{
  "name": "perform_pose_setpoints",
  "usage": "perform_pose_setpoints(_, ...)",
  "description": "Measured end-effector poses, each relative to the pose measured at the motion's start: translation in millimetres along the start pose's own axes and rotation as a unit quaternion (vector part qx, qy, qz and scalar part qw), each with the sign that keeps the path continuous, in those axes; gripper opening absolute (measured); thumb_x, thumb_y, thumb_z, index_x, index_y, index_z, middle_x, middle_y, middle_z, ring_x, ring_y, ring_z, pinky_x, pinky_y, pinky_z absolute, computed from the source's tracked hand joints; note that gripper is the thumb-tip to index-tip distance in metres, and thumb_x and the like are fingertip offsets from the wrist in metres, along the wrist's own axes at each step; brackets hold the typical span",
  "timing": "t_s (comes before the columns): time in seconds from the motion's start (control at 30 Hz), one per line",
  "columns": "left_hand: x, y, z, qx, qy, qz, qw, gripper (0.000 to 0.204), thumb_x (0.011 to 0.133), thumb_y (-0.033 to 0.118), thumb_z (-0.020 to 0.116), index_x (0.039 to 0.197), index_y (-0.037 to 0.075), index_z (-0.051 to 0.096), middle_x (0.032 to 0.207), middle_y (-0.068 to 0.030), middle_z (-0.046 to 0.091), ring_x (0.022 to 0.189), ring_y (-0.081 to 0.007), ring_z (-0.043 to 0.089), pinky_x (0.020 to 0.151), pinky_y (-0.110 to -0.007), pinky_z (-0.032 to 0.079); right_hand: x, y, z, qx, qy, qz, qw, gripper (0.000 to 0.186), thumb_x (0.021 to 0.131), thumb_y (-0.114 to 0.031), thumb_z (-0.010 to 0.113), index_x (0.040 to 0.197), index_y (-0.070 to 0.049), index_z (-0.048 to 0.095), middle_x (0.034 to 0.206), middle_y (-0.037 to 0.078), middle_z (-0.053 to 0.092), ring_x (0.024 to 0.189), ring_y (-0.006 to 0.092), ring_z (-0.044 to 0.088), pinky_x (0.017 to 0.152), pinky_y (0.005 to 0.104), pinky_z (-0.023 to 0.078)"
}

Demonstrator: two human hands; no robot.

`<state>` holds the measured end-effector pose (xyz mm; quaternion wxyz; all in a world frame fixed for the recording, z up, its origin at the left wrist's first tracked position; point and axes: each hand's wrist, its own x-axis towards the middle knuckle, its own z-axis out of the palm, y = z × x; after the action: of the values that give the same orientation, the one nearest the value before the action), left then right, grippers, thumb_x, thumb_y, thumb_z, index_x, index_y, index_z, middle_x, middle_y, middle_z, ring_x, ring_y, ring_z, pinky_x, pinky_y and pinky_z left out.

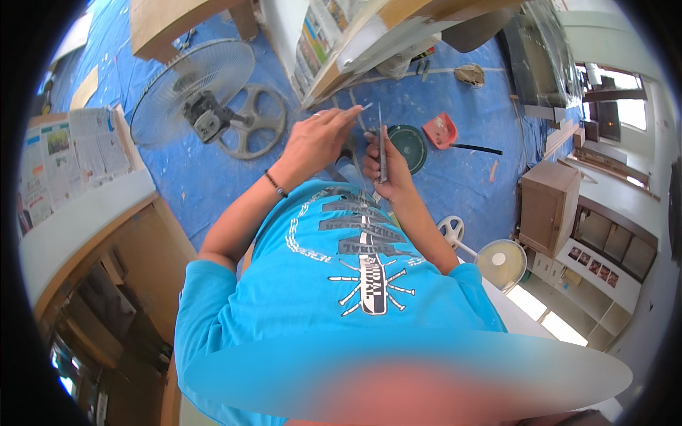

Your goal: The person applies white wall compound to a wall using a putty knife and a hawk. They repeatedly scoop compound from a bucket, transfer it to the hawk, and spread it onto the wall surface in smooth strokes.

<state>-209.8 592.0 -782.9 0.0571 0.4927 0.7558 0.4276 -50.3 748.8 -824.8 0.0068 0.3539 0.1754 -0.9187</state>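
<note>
My left hand (318, 142), a dark bracelet on its wrist, reaches forward with fingers closed together. A small pale stick-like piece (366, 106) sticks out at its fingertips; its kind is unclear. My right hand (392, 165) is wrapped round a thin grey blade-like tool (383, 153), upright and seen nearly edge-on, its narrow tip pointing away from me. The two hands are close but apart. Just beyond my right hand, a round dark green tub or lid (412, 148) rests on the floor, partly hidden by that hand. Beside it lies a red dustpan-like scoop (440, 130) with a black handle.
Blue sheeting (476, 181) covers the floor. A fan (206, 113) stands at the left, another fan (501, 264) at the right. A white, wood-edged panel (355, 60) juts in ahead. Newspaper (74, 160) covers a surface at left; a brown cabinet (548, 209) stands right.
</note>
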Motion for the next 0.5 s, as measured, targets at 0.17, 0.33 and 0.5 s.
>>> perform_pose_setpoints(0.17,6,9,-29,-0.038,0.087,0.028,0.995,0.043,0.092,0.005,0.069,0.135,0.014,0.066,0.106,-0.0074,0.072,0.091,-0.0261,0.069,0.078,-0.037,0.058,-33,-25,26,-0.134,0.109,-0.284,0.943,0.037,0.097,-0.023,0.073,0.128,-0.007,0.06,0.115,0.002,0.069,0.103,0.0169,0.068,0.089,0.0354,0.057)
perform_pose_setpoints(0.33,-1,39,-42,0.037,0.047,0.14,0.988,0.06,0.079,0.004,0.071,0.138,0.01,0.064,0.129,-0.0052,0.064,0.115,-0.0241,0.063,0.093,-0.04,0.053,-57,-43,49,-0.118,0.101,-0.424,0.892,0.04,0.099,-0.015,0.071,0.134,-0.006,0.055,0.124,0.005,0.066,0.109,0.0181,0.066,0.093,0.0366,0.056)
perform_pose_setpoints(0.5,2,66,-37,0.098,0.015,0.206,0.974,0.059,0.082,0.013,0.069,0.14,0.008,0.061,0.135,-0.0057,0.06,0.122,-0.0226,0.059,0.1,-0.04,0.05,-72,-48,85,-0.125,-0.017,-0.469,0.874,0.045,0.107,-0.018,0.055,0.147,-0.002,0.042,0.145,0.016,0.053,0.131,0.0276,0.055,0.11,0.0458,0.047)
